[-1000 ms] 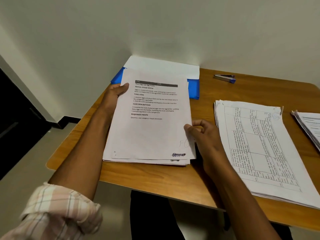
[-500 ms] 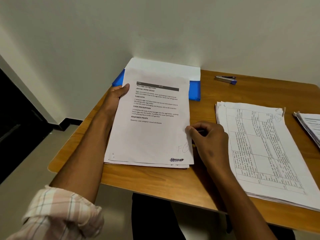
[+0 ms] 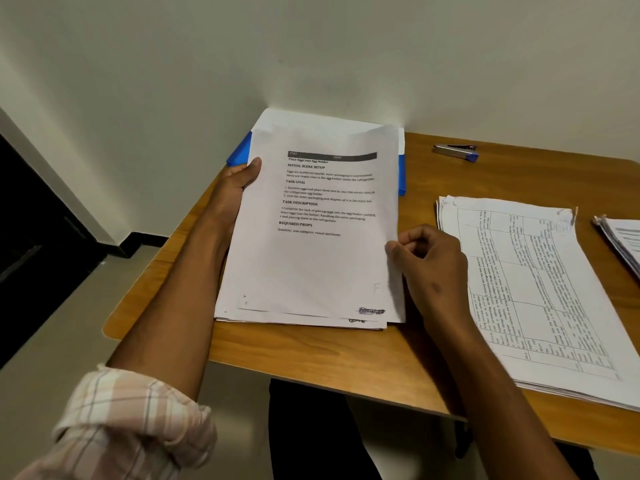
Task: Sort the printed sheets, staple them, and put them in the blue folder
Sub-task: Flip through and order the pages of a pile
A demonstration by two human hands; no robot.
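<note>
A stack of printed sheets [image 3: 311, 258] lies on the wooden table [image 3: 311, 362], its far end over a blue folder [image 3: 401, 174]. The left hand [image 3: 239, 181] grips the stack's left edge, thumb on the top page; the right hand [image 3: 429, 268] pinches the right edge. A second stack [image 3: 540, 289] lies to the right, a third [image 3: 623, 240] at the frame edge, a stapler [image 3: 456, 152] near the wall

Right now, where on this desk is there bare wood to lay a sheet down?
Bare wood shows along the near edge of the desk below the held stack, and at the back between the stapler and the table-printed pile. The blue folder corner is covered, and the right side is crowded with piles.
</note>
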